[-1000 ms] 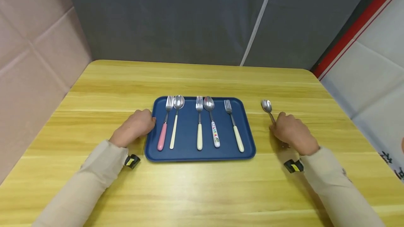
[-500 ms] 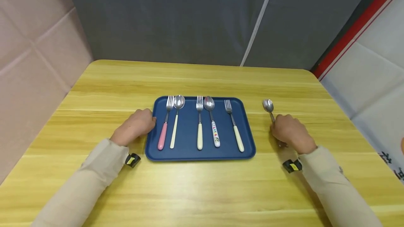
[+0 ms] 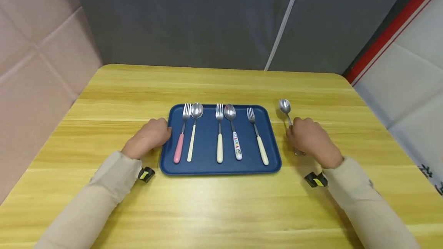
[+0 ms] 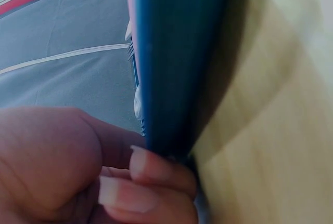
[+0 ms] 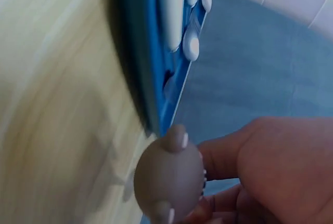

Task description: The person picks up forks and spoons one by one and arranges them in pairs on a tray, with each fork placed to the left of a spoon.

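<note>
A dark blue tray [image 3: 204, 145] lies on the table, and my left hand [image 3: 149, 136] pinches its left rim. In the left wrist view the thumb is on the tray side [image 4: 169, 68] and the curled fingers [image 4: 151, 195] are at its edge. Right of the tray, my right hand [image 3: 308, 136] holds a metal spoon [image 3: 284, 106], bowl pointing away from me. A brown, rounded handle end [image 5: 169, 180] with small ear-like bumps shows in the right wrist view. The spoon appears raised slightly off the table, its shadow beside it.
On the tray lie a pink-handled fork [image 3: 178, 148], a thin cream-handled spoon [image 3: 191, 143], two cream-handled forks, one in the middle [image 3: 219, 148] and one at the right [image 3: 262, 150], and a spoon with a patterned white handle [image 3: 237, 146]. A grey partition [image 3: 180, 22] stands behind the table [image 3: 221, 210].
My right hand has moved left and slightly away from me with the spoon, bringing it closer to the tray. My left hand and the tray have hardly moved.
</note>
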A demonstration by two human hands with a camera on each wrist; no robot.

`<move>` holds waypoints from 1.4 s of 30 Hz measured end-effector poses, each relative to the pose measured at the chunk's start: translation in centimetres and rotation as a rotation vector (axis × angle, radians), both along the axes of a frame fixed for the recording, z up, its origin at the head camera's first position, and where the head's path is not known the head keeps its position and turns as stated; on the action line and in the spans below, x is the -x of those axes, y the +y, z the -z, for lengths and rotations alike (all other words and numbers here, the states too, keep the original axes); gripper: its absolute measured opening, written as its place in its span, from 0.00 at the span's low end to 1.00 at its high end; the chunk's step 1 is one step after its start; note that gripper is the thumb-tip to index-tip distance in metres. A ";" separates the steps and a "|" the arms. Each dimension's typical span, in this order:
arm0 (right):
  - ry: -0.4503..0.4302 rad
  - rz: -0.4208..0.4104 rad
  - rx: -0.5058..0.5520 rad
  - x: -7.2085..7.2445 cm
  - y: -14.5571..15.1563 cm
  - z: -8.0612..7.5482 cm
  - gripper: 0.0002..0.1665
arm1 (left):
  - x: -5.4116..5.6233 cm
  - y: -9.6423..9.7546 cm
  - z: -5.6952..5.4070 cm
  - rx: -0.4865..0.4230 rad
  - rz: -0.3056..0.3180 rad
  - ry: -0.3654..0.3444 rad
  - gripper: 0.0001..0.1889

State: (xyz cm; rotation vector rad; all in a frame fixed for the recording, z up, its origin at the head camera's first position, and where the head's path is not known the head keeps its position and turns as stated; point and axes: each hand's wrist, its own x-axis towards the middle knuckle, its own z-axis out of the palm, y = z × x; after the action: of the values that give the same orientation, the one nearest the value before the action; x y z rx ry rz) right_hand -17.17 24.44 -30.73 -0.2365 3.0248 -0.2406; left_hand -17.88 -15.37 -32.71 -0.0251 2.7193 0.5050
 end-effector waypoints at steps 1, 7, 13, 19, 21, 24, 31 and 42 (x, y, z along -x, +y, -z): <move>-0.002 -0.009 -0.004 0.0 -0.3 -0.1 0.16 | 0.0 0.0 0.0 -0.002 -0.001 -0.002 0.18; -0.012 -0.067 -0.016 -0.1 -2.2 -0.7 0.16 | 0.1 0.1 -0.1 -0.007 -0.004 -0.002 0.18; -0.012 -0.105 -0.026 0.0 -3.7 -0.7 0.15 | 0.2 0.1 -0.2 -0.004 -0.001 0.001 0.18; -0.053 -0.122 -0.017 0.3 -4.5 -0.1 0.14 | 0.2 0.2 -0.2 0.001 -0.001 0.000 0.18; -0.068 -0.117 -0.017 0.4 -4.7 0.1 0.15 | 0.2 0.2 -0.2 0.004 -0.004 -0.001 0.18; -0.075 -0.113 -0.021 0.4 -4.9 0.2 0.15 | 0.2 0.1 -0.1 0.001 -0.005 -0.005 0.18; -0.061 -0.117 -0.022 0.4 -5.0 0.5 0.17 | 0.2 0.1 -0.2 -0.006 -0.005 0.000 0.18; -0.089 -0.102 -0.029 0.3 -5.5 1.1 0.18 | -0.1 0.1 -0.3 -0.006 0.011 -0.012 0.18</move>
State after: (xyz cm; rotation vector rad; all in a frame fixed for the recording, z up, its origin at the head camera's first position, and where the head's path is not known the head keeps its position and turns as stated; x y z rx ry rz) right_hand -17.44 18.95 -31.83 -0.3665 2.9154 -0.1936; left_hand -17.75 -15.27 -32.40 -0.0118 2.7049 0.5080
